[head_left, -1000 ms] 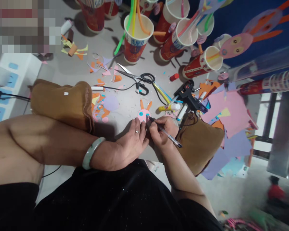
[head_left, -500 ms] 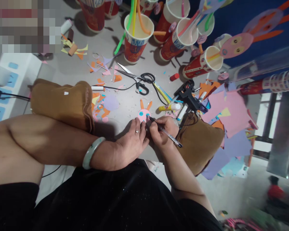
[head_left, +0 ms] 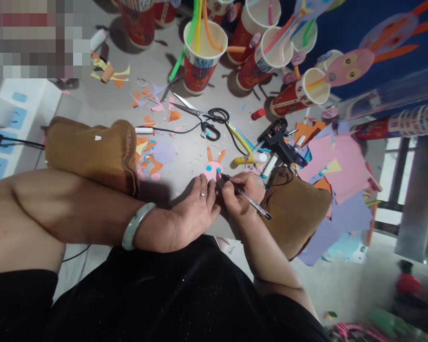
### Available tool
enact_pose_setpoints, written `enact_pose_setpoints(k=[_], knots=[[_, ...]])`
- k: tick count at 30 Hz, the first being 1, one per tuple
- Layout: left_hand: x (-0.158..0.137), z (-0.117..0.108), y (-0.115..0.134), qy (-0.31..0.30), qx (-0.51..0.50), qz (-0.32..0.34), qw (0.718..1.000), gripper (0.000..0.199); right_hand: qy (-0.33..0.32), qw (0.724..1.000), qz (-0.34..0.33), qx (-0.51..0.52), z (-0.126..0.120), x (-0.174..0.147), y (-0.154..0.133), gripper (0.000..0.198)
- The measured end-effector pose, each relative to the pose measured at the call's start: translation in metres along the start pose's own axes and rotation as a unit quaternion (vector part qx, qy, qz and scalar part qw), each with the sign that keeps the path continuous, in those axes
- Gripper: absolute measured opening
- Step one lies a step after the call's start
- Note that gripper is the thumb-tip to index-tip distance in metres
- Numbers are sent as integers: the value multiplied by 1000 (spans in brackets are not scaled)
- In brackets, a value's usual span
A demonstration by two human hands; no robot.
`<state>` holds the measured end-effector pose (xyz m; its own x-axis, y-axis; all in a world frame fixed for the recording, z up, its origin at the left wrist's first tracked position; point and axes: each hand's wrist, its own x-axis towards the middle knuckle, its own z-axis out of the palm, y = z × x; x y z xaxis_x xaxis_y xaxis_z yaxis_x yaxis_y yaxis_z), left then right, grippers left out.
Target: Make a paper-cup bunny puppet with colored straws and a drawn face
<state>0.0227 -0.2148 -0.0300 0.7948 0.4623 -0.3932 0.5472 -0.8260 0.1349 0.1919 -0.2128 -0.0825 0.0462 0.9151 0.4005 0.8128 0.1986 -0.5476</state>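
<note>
A small pink paper rabbit face (head_left: 210,168) with orange ears and blue eyes lies flat on the table before me. My left hand (head_left: 199,205) rests with outstretched fingers on its lower edge, covering part of it. In my right hand (head_left: 243,192) a black-capped clear pen (head_left: 256,205) is pinched, its tip at the rabbit's right-hand eye. Beyond the face lie black-handled scissors (head_left: 204,115) with parted blades. A yellow marker (head_left: 250,158) sits just past my right hand.
Paper cups (head_left: 201,66) holding coloured straws stand at the back. A black glue gun (head_left: 280,142) lies on the right, beside stacked coloured paper (head_left: 345,161). Brown cushions (head_left: 89,147) flank my arms. Paper scraps (head_left: 153,161) are strewn on the left, near a white power strip (head_left: 24,123).
Hardly anything differs. The pen's rear end has shifted very slightly, while its tip stays at the same eye and my left hand keeps its place.
</note>
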Motion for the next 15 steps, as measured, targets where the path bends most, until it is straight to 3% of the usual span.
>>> enact_pose_setpoints(k=[8,15], knots=[[0,2,0,4,1,1,1000,63,9,1000,-26,16,0,3,-2,9],[-1,-4,-1,-16,25,18,999,68,23,1000,-4,3,-1,2,1,9]])
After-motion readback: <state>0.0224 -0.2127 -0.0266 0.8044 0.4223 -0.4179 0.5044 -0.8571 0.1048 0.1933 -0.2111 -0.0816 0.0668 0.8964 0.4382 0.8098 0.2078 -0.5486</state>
